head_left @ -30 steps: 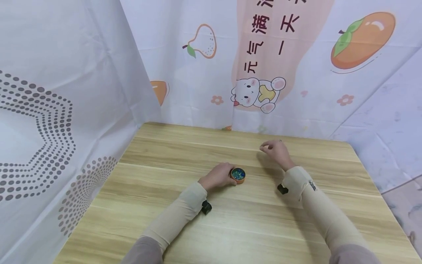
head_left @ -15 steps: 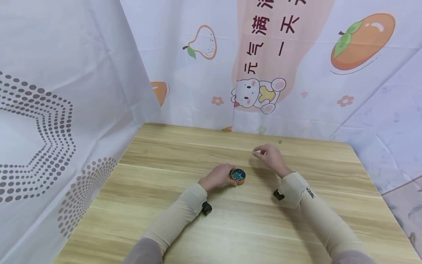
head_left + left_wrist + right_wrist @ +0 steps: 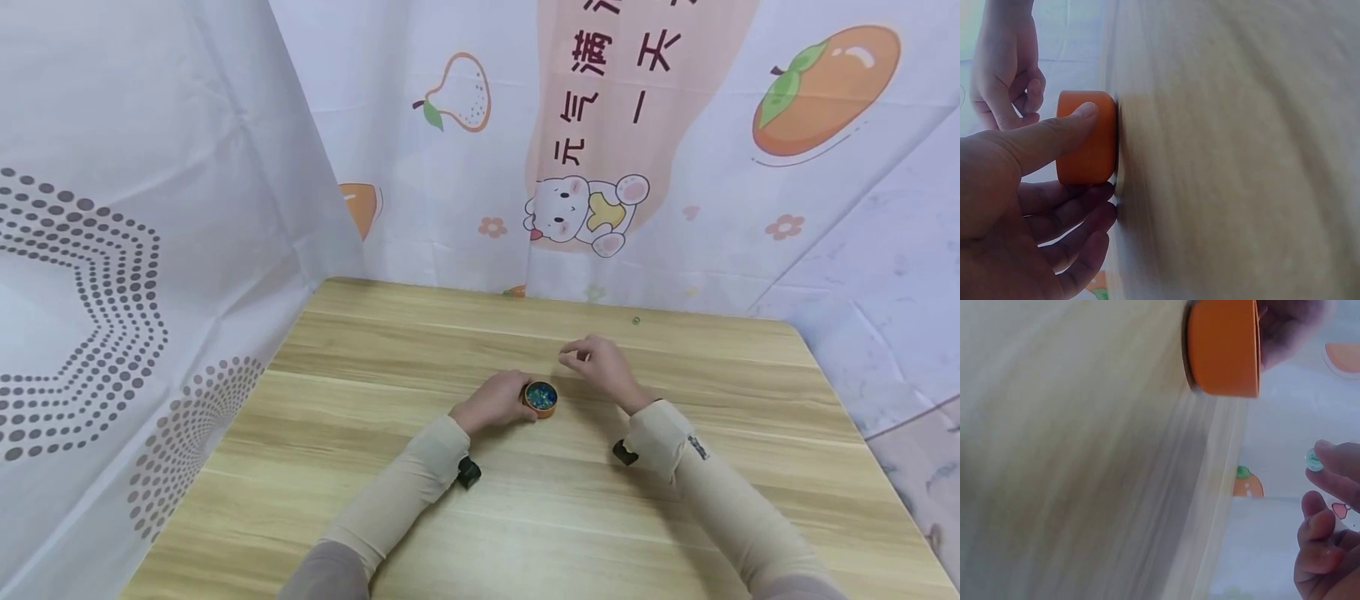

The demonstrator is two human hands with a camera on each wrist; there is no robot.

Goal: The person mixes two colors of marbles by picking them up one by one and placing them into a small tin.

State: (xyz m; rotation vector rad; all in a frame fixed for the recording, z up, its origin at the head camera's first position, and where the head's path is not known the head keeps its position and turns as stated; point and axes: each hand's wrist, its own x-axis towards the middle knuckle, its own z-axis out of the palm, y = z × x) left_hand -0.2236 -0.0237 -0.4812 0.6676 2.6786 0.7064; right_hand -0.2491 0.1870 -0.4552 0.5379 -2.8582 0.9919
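My left hand (image 3: 491, 402) grips a round orange container (image 3: 549, 412) standing on the table, thumb on the near side and fingers around the far side. Small blue and green pieces (image 3: 541, 395) fill it, visible through its open top. In the left wrist view, the thumb presses the smooth orange wall (image 3: 1082, 162). My right hand (image 3: 606, 372) hovers above the table, to the right of and beyond the container. Between its thumb and index finger it pinches a small clear glass marble (image 3: 1314, 460) with a green swirl; the other fingers are curled.
Another small round marble (image 3: 636, 320) lies near the table's back edge. The wood-grain table (image 3: 420, 333) meets a printed white curtain (image 3: 450, 208) at the back, and a dotted curtain (image 3: 217, 192) hangs on the left.
My right hand has moved left and nearer to the container, uncovering the marble at the back of the table. The left hand and container have stayed in place.
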